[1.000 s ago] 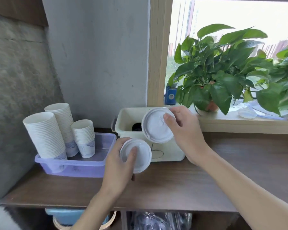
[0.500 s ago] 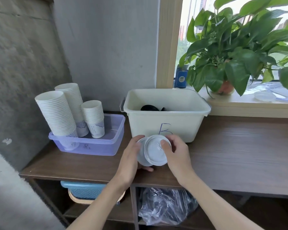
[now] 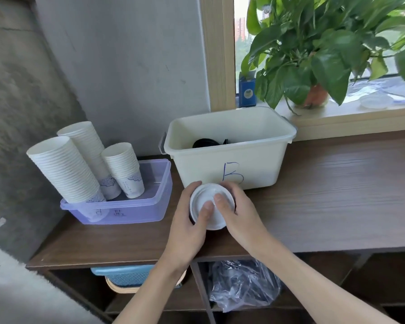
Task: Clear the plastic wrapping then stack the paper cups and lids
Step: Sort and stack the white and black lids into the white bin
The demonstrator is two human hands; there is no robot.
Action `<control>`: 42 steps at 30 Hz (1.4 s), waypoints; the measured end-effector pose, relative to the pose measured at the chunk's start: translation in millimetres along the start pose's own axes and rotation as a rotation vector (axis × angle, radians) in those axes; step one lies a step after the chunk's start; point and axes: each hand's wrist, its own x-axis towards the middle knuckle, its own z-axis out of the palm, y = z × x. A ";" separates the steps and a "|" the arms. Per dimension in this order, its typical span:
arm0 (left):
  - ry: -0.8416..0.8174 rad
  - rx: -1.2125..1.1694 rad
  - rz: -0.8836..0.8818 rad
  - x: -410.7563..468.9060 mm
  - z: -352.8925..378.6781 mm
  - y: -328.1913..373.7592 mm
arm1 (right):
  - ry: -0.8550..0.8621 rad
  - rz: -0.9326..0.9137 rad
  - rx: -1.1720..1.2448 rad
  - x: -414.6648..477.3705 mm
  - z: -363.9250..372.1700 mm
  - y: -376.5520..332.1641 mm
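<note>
Both hands hold white plastic lids (image 3: 209, 212) pressed together into one small stack, low over the wooden shelf in front of the white bin. My left hand (image 3: 187, 226) grips the stack's left side, thumb on top. My right hand (image 3: 239, 211) grips the right side, thumb also on top. Three stacks of white paper cups (image 3: 84, 164) stand tilted in a purple tub (image 3: 145, 206) at the left. The white bin marked "B" (image 3: 229, 157) holds black lids (image 3: 206, 143) at its bottom.
The wooden shelf (image 3: 337, 195) runs to the right under a window sill with a potted plant (image 3: 313, 54), a blue box (image 3: 247, 92) and a clear lid (image 3: 375, 102). Below the shelf lie a crumpled plastic bag (image 3: 243, 284) and a blue basket (image 3: 124, 274). Concrete wall at left.
The two lids, held apart a second ago, have been brought together into one stack and lowered toward the shelf. The view has tilted downward.
</note>
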 end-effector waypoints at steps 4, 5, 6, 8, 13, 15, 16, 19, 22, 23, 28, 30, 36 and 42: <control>0.016 -0.025 -0.027 -0.7 1.7 1.0 | 0.047 -0.030 0.008 -3.4 -2.8 0.1; 0.014 -0.028 -0.032 -0.1 1.3 -0.6 | 0.046 -0.042 -0.017 -4.5 -2.3 0.9; 0.014 -0.023 -0.030 0.6 0.8 -2.8 | 0.043 -0.053 -0.040 -5.3 -1.7 1.6; 0.038 -0.023 -0.034 1.2 0.5 -7.2 | 0.027 -0.050 -0.066 -5.0 -0.9 2.3; 0.121 -0.024 -0.038 1.2 1.4 -12.5 | -0.084 -0.022 -0.083 -4.5 -0.2 0.6; 0.140 -0.028 -0.035 1.8 1.6 -12.9 | -0.088 -0.031 -0.085 -4.8 0.4 -0.7; 0.142 -0.033 -0.037 2.3 1.8 -12.9 | -0.087 -0.035 -0.093 -4.7 0.4 -0.1; 0.124 -0.035 -0.036 3.6 2.1 -12.0 | -0.068 -0.036 -0.110 -3.6 0.0 1.6; 0.109 -0.017 -0.021 2.8 2.9 -8.6 | -0.049 -0.031 -0.111 -3.0 -0.9 3.4; 0.106 -0.010 -0.017 2.4 3.6 -7.8 | -0.041 -0.032 -0.115 -2.5 -1.3 4.1; 0.077 0.029 -0.007 2.1 5.7 -9.1 | -0.011 -0.043 -0.142 -1.1 -1.5 8.5; 0.073 0.036 -0.009 2.7 5.4 -9.7 | -0.012 -0.040 -0.133 -0.6 -1.1 7.9; 0.219 -0.123 -0.119 6.0 -0.8 -15.4 | -0.109 -0.011 -0.097 1.1 0.7 4.8; 0.117 -0.101 -0.118 5.4 -1.4 -16.8 | -0.045 -0.037 -0.084 2.3 -2.4 5.2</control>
